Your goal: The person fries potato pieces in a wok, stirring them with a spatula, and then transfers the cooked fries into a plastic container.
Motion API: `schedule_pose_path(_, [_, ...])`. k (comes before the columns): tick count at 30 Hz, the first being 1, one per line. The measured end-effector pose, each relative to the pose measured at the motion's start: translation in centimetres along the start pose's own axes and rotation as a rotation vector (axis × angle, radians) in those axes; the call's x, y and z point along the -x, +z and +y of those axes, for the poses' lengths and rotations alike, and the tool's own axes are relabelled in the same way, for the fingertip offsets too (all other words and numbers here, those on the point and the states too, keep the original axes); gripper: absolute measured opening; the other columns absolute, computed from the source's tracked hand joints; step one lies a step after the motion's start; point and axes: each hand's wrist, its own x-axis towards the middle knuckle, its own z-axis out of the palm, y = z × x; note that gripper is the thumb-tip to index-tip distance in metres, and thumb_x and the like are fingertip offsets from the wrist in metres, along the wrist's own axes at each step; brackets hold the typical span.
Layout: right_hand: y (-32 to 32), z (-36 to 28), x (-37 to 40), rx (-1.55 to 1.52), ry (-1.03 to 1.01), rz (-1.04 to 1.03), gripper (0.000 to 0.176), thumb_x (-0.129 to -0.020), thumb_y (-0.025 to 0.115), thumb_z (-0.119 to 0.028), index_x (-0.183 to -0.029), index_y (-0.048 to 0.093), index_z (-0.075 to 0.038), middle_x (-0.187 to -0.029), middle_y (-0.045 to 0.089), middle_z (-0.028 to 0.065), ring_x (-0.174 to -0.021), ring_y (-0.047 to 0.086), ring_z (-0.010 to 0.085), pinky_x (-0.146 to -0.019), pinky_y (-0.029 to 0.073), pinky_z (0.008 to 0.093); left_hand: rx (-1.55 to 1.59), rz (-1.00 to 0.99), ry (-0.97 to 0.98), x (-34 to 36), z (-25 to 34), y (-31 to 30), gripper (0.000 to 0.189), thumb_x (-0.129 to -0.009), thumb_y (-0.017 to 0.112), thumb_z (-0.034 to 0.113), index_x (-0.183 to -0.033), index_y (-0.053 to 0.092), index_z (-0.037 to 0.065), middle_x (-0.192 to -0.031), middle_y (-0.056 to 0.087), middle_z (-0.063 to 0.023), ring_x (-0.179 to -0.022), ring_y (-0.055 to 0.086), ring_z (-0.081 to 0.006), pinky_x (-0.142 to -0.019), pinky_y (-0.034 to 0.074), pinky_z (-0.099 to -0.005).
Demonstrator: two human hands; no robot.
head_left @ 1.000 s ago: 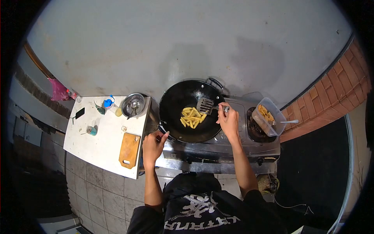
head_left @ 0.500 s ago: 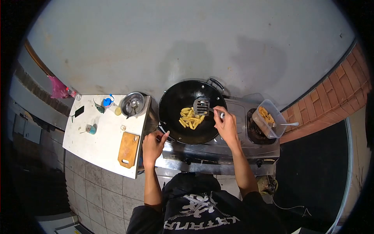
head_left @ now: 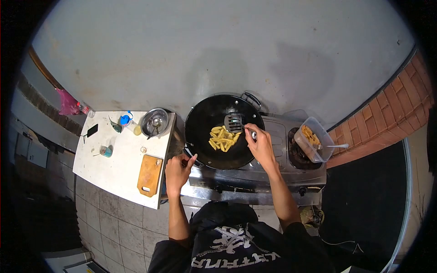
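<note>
A large black wok (head_left: pixel 207 109) sits on the stove, with a small heap of yellow fry-like pieces (head_left: pixel 223 139) near its middle. My right hand (head_left: pixel 260 144) is closed around the handle of a slotted spatula (head_left: pixel 234 123). The spatula's dark slotted head is inside the wok, just above and to the right of the yellow pieces. At the wok's near left rim, my left hand (head_left: pixel 179 173) is closed on the wok's side handle (head_left: pixel 193 157), thumb pointing toward the pan. Its fingers are partly hidden.
Right of the wok, a clear plastic container (head_left: pixel 322 133) of fried pieces with a fork (head_left: pixel 336 145) stands over the other burner. A white table (head_left: pixel 116 170) on the left bears a metal bowl (head_left: pixel 154 122), a wooden cutting board (head_left: pixel 149 173), a phone (head_left: pixel 92 130) and a glass jar (head_left: pixel 106 151).
My right hand and the spatula have shifted slightly left and up within the wok. My left hand stays at the wok handle, and the yellow pieces look almost unchanged.
</note>
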Motion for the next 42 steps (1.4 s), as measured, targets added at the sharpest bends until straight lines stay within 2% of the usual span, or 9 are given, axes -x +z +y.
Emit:
schedule_pose_path(6, [-0.19,0.06,-0.17,-0.008,-0.043,0.053,0.018,-0.093,0.065,-0.004,-0.108,0.063,0.005,-0.094,0.068,0.0251,-0.082,0.068,0.0413,-0.067,0.052,0.0407,-0.014,-0.024,-0.009,-0.01,-0.44,0.24,0.046,-0.088,0.075,0.039,-0.072,0.066,-0.003,-0.061,0.062,-0.0170,-0.058,0.063,-0.0364,-0.056,0.047,-0.0405])
schedule_pose_path(10, [-0.12,-0.11,0.00,0.005,-0.015,0.019,0.018,-0.093,0.065,-0.003,-0.108,0.063,0.006,-0.096,0.069,0.0247,-0.086,0.069,0.0415,-0.070,0.053,0.0402,-0.024,-0.026,-0.009,0.02,-0.10,0.14,0.045,-0.088,0.075,0.038,-0.072,0.066,-0.003,-0.061,0.063,-0.0174,-0.058,0.063,-0.0367,-0.056,0.047,-0.0410])
schedule_pose_path(13, [-0.14,0.53,0.01,0.016,-0.093,0.085,0.018,-0.093,0.065,-0.003,-0.109,0.063,0.005,-0.095,0.069,0.0245,-0.085,0.069,0.0415,-0.070,0.053,0.0408,-0.024,-0.022,-0.003,-0.03,-0.09,0.08,0.045,-0.088,0.075,0.038,-0.072,0.066,-0.003,-0.062,0.063,-0.0176,-0.059,0.063,-0.0372,-0.057,0.048,-0.0411])
schedule_pose_path(19, [-0.49,0.12,0.21,0.007,-0.001,0.017,0.017,-0.093,0.064,-0.004,-0.108,0.063,0.005,-0.093,0.069,0.0240,-0.082,0.069,0.0391,-0.066,0.052,0.0394,-0.025,-0.006,0.016,0.03,-0.02,0.15,0.045,-0.089,0.074,0.038,-0.073,0.066,-0.003,-0.063,0.063,-0.0180,-0.060,0.064,-0.0374,-0.057,0.048,-0.0412])
schedule_pose_path(28, [-0.18,0.38,0.22,0.032,-0.126,0.073,0.016,-0.094,0.064,-0.004,-0.107,0.063,0.005,-0.090,0.068,0.0244,-0.078,0.070,0.0377,-0.063,0.051,0.0373,-0.018,-0.048,-0.028,0.01,-0.08,-0.03,0.045,-0.089,0.074,0.038,-0.073,0.066,-0.003,-0.062,0.063,-0.0180,-0.058,0.063,-0.0366,-0.057,0.047,-0.0405])
schedule_pose_path(30, [-0.47,-0.14,0.26,-0.027,0.047,0.003,0.016,-0.093,0.065,-0.004,-0.107,0.063,0.005,-0.089,0.069,0.0241,-0.077,0.070,0.0371,-0.063,0.052,0.0368,-0.019,-0.044,-0.031,0.04,0.15,-0.14,0.045,-0.089,0.074,0.038,-0.073,0.066,-0.003,-0.062,0.063,-0.0180,-0.058,0.063,-0.0365,-0.056,0.047,-0.0404])
schedule_pose_path(42, [0.20,-0.04,-0.21,0.021,0.102,0.063,0.015,-0.093,0.065,-0.005,-0.104,0.065,0.005,-0.083,0.068,0.0232,-0.069,0.071,0.0331,-0.059,0.051,0.0354,-0.028,-0.037,-0.024,-0.09,0.07,-0.11,0.045,-0.089,0.075,0.037,-0.072,0.065,-0.003,-0.063,0.063,-0.0181,-0.060,0.064,-0.0372,-0.057,0.047,-0.0408])
